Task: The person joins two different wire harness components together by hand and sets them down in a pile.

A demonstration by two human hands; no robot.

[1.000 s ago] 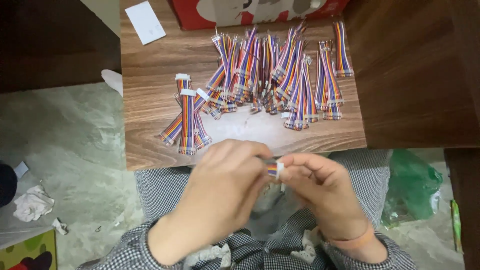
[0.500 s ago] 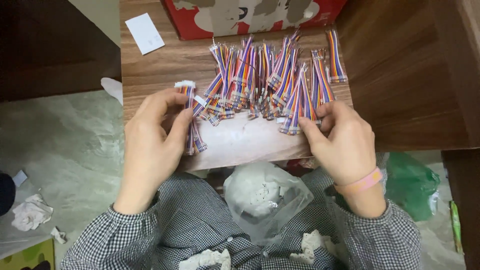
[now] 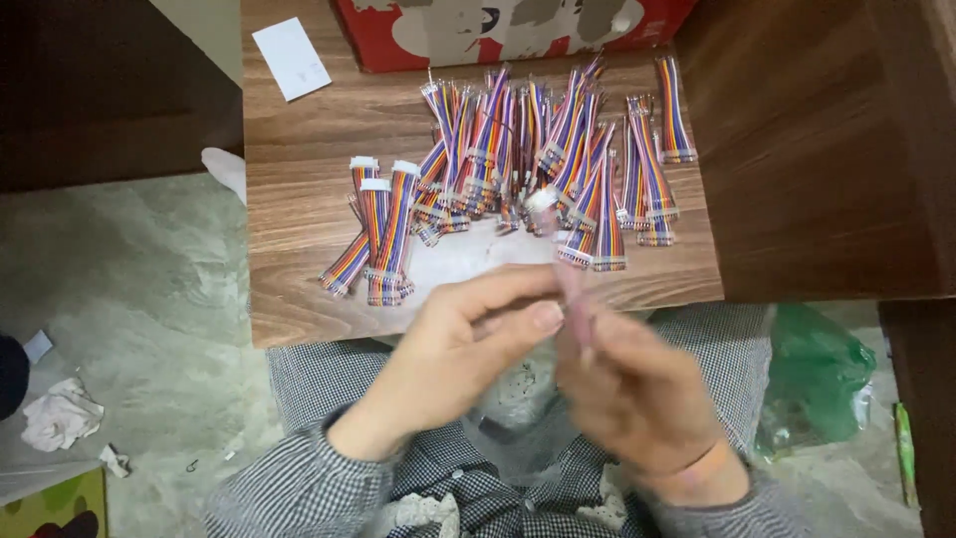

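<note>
At lower centre, the left hand [image 3: 453, 364] and blurred right hand [image 3: 627, 399] meet over the lap. Together they pinch one rainbow cable [image 3: 570, 271], lifted clear of the cable pile [image 3: 538, 149] so it separates.

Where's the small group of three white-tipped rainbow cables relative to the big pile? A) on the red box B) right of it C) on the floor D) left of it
D: the three white-tipped cables lie on the wooden table, left of the big pile.

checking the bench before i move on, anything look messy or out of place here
Mostly the floor: crumpled white paper scraps lie at the left and a green plastic bag is bunched at the right. The ribbon cables lie in a loose heap on the wooden table.
</note>
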